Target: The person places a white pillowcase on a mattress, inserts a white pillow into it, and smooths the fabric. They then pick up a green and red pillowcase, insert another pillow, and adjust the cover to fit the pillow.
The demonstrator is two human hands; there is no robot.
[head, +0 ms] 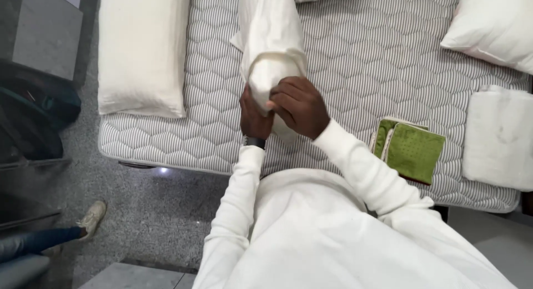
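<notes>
Over a quilted mattress [355,61], both hands [288,108] grip a cream pillow [269,39].

White pillow [141,50] on quilted mattress [355,56], green folded cloth [411,150], folded white sheet [499,136]

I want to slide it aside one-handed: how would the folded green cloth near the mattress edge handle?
The folded green cloth lies flat in soft layers, so it is probably light and floppy, likely unfolding if lifted by one corner. Pushed across the quilted mattress, it may bunch rather than glide.
</notes>
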